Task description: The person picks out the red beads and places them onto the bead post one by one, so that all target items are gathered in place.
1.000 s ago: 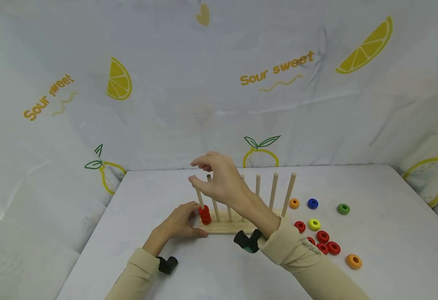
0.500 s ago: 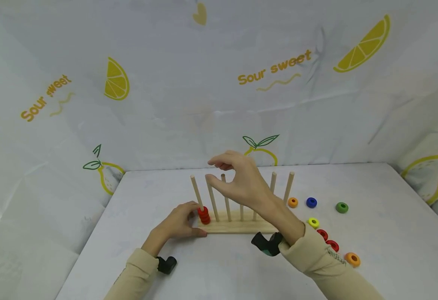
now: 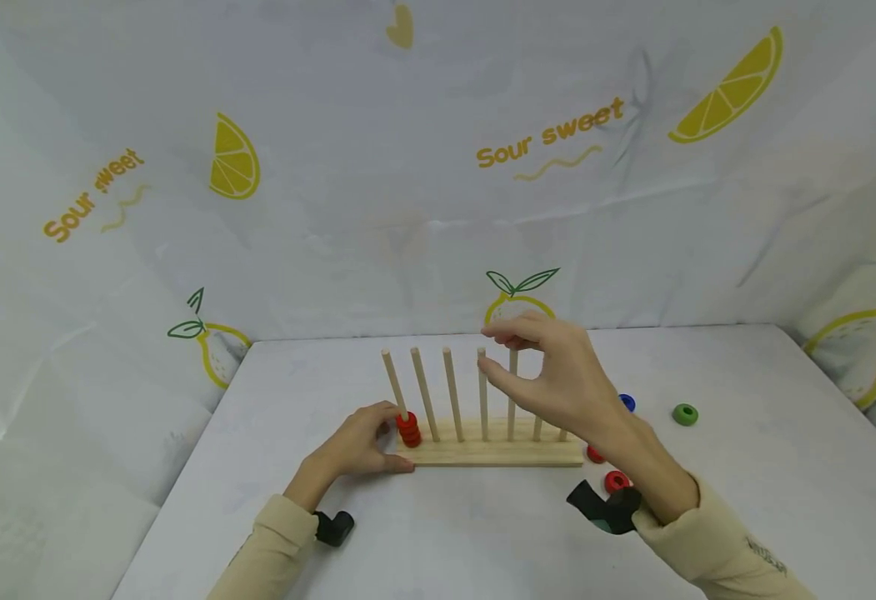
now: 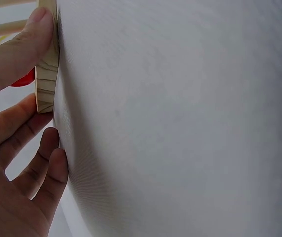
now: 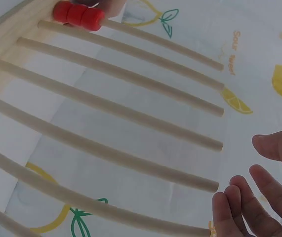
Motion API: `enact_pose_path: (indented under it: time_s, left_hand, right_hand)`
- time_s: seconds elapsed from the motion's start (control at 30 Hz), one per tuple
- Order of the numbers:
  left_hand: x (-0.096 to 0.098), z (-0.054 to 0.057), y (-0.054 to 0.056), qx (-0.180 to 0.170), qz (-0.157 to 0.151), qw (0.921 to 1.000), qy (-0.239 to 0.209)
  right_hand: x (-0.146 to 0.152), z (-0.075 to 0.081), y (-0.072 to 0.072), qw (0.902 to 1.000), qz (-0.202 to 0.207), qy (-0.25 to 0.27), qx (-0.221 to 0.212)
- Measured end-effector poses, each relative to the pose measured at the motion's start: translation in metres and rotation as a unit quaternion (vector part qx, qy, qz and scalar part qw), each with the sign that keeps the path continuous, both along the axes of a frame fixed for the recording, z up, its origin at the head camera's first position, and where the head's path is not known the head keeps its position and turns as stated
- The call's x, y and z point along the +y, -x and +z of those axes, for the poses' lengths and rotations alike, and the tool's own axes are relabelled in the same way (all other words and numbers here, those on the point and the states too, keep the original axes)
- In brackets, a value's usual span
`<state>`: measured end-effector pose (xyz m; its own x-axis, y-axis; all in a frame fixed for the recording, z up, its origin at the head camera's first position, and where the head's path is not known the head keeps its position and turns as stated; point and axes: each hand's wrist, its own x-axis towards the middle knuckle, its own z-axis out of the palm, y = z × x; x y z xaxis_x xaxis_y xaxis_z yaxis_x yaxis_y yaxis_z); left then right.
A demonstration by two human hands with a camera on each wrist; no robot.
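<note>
A wooden peg rack (image 3: 498, 454) stands on the white table, with several upright pegs in a row. Three red rings (image 5: 79, 16) are stacked on its leftmost peg. My left hand (image 3: 358, 443) grips the left end of the rack's base; in the left wrist view the thumb (image 4: 24, 42) lies on one side of the wood and fingers touch the other. Above the rack, by the tops of the middle pegs, my right hand (image 3: 558, 375) hovers with curved fingers apart from the thumb. Nothing is in it. It covers the upper parts of the right-hand pegs.
Right of the rack lie loose red rings (image 3: 617, 482), a blue ring (image 3: 627, 402) partly behind the right forearm, and a green ring (image 3: 685, 414). The forearm hides other rings there. A white cloth (image 3: 332, 208) printed with lemons hangs behind the table.
My right hand has moved right along the peg tops, from the leftmost peg to the middle ones, still holding nothing. The left hand and the rack have stayed put.
</note>
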<state>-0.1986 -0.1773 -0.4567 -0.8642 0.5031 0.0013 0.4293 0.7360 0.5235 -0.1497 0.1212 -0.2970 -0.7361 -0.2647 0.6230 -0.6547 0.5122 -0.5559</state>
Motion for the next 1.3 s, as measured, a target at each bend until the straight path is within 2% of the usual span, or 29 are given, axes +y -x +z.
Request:
enact_pose_path:
  time_s: [0.3,0.53,0.77,1.03,1.17,1.3]
  left_hand:
    - [-0.001,-0.001,0.001,0.003,0.002,1.0000,0.003]
    - [-0.001,-0.001,0.001,0.005,0.001,1.0000,0.000]
    - [-0.002,0.000,0.001,0.008,-0.004,1.0000,-0.001]
    - [-0.002,0.000,0.001,0.007,-0.004,1.0000,0.001]
    - [-0.002,0.000,0.001,0.003,-0.003,1.0000,0.000]
    - [-0.002,0.000,0.001,0.001,-0.003,1.0000,0.002]
  right_hand:
    - [0.029,-0.013,-0.013,0.9986,-0.043,-0.015,0.025]
    - [0.046,-0.020,-0.025,0.9979,-0.062,-0.016,-0.005]
    - [0.068,-0.042,-0.034,0.9937,-0.099,-0.045,-0.026]
    - [0.090,-0.070,-0.037,0.9881,-0.115,-0.033,-0.097]
    - [0.100,-0.085,-0.034,0.9813,-0.128,-0.055,-0.134]
    - [0.109,-0.100,-0.030,0.9697,-0.132,-0.091,-0.184]
